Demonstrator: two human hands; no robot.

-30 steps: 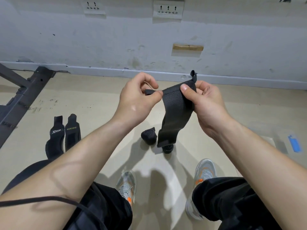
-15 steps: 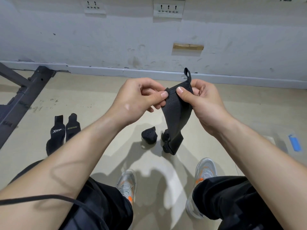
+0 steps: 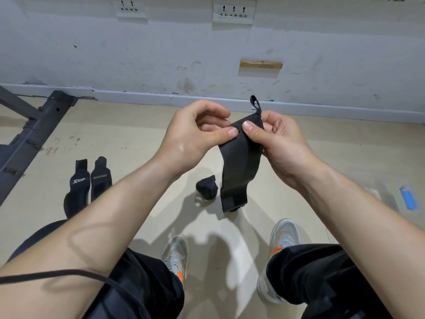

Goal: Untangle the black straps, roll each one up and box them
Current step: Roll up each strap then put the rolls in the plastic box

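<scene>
The job stood partway through. Both hands worked one black strap [image 3: 239, 166] held up in the air over the floor [image 3: 128, 125], between the person's knees. The left hand [image 3: 193, 134] pinched the strap's top edge between thumb and curled fingers. The right hand [image 3: 278, 137] pinched the same edge just beside it, thumb on the near face and fingers folded behind. A small loop [image 3: 255, 103] stood up from that end. The rest hung straight and free of knots, so it looked untangled and ready for rolling, though no turn had been wound yet.

One rolled strap [image 3: 206, 188] lay on the floor just left of the hanging end, which suggested one strap was finished but not boxed. A dark bit [image 3: 234, 209] peeping out under the hanging end might have been another roll; too little of it showed to tell.

Toward the left side of the floor, near a black metal frame [image 3: 39, 130], two flat straps [image 3: 77, 189] [image 3: 100, 180] lay side by side and touching, unrolled.

A pale see-through box [image 3: 373, 194] with a blue clip [image 3: 408, 198] showed past the right forearm, mostly hidden; its contents could not be seen.

The count was four straps for certain: one in hand, one rolled, two flat. There were also one box, two hands and two grey shoes [image 3: 176, 254] [image 3: 281, 236]. Left to do, by this view: roll three straps and box them all.
</scene>
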